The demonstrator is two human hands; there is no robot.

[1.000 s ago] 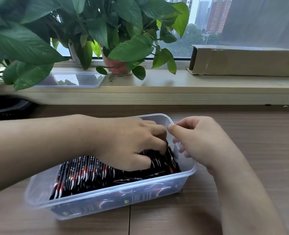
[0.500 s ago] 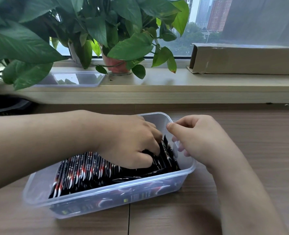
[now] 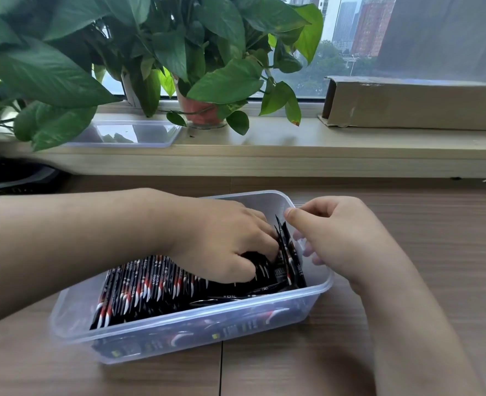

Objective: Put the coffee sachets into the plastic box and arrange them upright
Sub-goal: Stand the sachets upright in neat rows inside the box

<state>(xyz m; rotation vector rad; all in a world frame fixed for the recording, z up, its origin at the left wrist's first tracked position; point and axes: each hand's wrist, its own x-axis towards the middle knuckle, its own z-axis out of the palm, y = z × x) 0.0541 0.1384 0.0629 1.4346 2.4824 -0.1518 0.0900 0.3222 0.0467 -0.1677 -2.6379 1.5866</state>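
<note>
1. The left hand [image 3: 224,241] reaches into the plastic box [image 3: 179,332] on the tabletop [image 3: 441,252], fingers curled around upright coffee sachets [image 3: 150,281].
2. The right hand [image 3: 338,238] curls at the box's right end; what it holds is unclear.

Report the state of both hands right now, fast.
Left hand: closed, fingers curled round coffee sachets inside the plastic box.
Right hand: closed, thumb and fingers pinching the box's end wall.
</note>
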